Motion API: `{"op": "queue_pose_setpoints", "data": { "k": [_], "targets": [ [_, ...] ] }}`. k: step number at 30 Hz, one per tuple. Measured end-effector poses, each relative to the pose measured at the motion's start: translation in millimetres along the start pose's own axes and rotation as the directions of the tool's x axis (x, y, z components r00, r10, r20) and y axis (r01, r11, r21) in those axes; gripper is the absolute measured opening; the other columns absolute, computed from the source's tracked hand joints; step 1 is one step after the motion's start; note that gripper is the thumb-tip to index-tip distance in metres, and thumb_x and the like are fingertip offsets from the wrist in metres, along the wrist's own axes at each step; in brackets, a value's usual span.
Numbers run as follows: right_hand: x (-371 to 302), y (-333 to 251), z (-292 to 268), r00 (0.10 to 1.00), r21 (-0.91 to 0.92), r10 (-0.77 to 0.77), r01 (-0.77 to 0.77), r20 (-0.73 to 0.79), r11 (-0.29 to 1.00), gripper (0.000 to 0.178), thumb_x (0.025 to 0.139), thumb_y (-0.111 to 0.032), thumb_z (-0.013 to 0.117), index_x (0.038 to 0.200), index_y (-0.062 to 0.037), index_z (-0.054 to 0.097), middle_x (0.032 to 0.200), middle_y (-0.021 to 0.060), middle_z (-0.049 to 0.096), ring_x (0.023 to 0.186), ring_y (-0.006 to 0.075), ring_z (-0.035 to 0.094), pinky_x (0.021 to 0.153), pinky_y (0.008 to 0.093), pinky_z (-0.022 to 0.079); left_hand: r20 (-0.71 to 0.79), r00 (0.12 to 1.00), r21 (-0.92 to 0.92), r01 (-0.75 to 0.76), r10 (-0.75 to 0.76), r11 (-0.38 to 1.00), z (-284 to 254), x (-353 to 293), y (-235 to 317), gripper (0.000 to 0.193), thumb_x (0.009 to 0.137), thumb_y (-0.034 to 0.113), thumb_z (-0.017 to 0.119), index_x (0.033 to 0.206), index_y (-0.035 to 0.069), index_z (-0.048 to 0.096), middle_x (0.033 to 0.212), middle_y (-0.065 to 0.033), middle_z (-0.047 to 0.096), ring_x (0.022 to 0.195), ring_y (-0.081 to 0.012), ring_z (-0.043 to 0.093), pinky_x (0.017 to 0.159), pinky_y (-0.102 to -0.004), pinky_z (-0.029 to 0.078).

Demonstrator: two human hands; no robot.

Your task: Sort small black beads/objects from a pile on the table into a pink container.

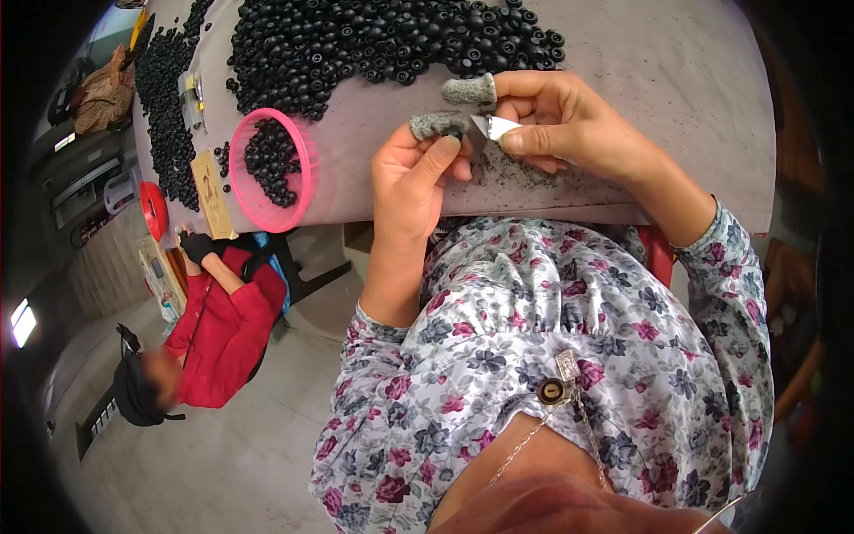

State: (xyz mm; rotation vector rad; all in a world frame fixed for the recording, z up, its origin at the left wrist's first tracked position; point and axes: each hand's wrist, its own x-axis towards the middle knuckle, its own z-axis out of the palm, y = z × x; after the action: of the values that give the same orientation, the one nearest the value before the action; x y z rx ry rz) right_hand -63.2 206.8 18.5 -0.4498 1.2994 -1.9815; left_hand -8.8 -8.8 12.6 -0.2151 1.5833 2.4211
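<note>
My left hand (407, 182) is closed, pinching a small round black part (455, 136) between the thumb and a forefinger that wears a grey fabric finger cover. Fingers hide most of that part. Just to its right, my right hand (592, 125) grips a short pointed blade with a white wrapped handle (503, 127). The blade's tip points left, close to the black part; whether they touch I cannot tell. A similar grey cover sits on the right forefinger, stretched out above the blade. Dark crumbs (509, 176) lie scattered on the table below both hands.
Beyond my hands spreads a large heap of black round parts (400, 40) on the grey table (703, 116). To the left stand a pink basket (310, 165) partly filled with them, a tan block (211, 191) and a second heap (165, 107). A person in red (222, 329) works at the left.
</note>
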Motion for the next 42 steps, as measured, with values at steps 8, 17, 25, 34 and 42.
{"op": "queue_pose_setpoints", "data": {
  "k": [8, 17, 25, 34, 42],
  "targets": [
    [-2, 3, -2, 0.994, 0.008, 0.007, -0.008, 0.112, 1.0, 0.055, 0.088, -0.011, 0.069, 0.136, 0.0059, 0.047, 0.076, -0.0008, 0.058, 0.055, 0.0026, 0.049, 0.046, 0.0176, 0.038, 0.226, 0.966, -0.208, 0.177, -0.129, 0.962, -5, 3, 0, 0.026, 0.089, 0.022, 0.071, 0.098, -0.001, 0.065, 0.074, -0.0033, 0.06, 0.062, -0.0103, 0.051, 0.059, -0.0271, 0.044],
    [-2, 3, 1, 0.989, -0.006, 0.037, -0.036, 0.144, 0.999, 0.043, 0.088, -0.01, 0.069, 0.128, 0.0023, 0.057, 0.075, -0.0022, 0.059, 0.057, 0.0012, 0.049, 0.047, 0.0172, 0.039, 0.253, 0.954, -0.227, 0.221, -0.162, 0.948, -5, 3, -4, 0.031, 0.088, 0.025, 0.072, 0.102, -0.001, 0.065, 0.071, -0.0026, 0.058, 0.057, -0.0085, 0.049, 0.053, -0.0251, 0.041],
    [-3, 2, 3, 0.992, 0.019, 0.033, -0.035, 0.12, 0.999, 0.043, 0.088, -0.011, 0.069, 0.128, 0.0021, 0.058, 0.075, -0.0022, 0.059, 0.056, 0.0015, 0.048, 0.047, 0.0173, 0.038, 0.258, 0.951, -0.256, 0.24, -0.173, 0.937, -7, 2, -5, 0.032, 0.088, 0.023, 0.073, 0.106, -0.002, 0.065, 0.075, -0.0045, 0.06, 0.055, -0.0079, 0.05, 0.051, -0.0226, 0.042],
    [-2, 4, 0, 0.993, -0.038, 0.04, -0.036, 0.115, 0.999, 0.041, 0.088, -0.011, 0.069, 0.126, 0.0024, 0.059, 0.074, -0.0018, 0.059, 0.053, 0.0016, 0.047, 0.045, 0.0173, 0.037, 0.246, 0.951, -0.266, 0.253, -0.188, 0.93, -7, 0, -7, 0.03, 0.09, 0.022, 0.07, 0.108, -0.001, 0.065, 0.075, -0.0039, 0.059, 0.054, -0.0073, 0.049, 0.051, -0.0221, 0.041],
    [-1, 10, -2, 0.988, 0.089, 0.047, -0.06, 0.147, 0.994, 0.04, 0.088, -0.009, 0.069, 0.124, 0.0034, 0.06, 0.073, -0.0011, 0.06, 0.05, 0.0018, 0.046, 0.043, 0.0171, 0.036, 0.245, 0.947, -0.299, 0.277, -0.207, 0.913, -5, 0, -10, 0.029, 0.092, 0.024, 0.068, 0.107, 0.0, 0.063, 0.073, -0.0021, 0.057, 0.053, -0.0066, 0.047, 0.05, -0.0223, 0.039]
  ]
}}
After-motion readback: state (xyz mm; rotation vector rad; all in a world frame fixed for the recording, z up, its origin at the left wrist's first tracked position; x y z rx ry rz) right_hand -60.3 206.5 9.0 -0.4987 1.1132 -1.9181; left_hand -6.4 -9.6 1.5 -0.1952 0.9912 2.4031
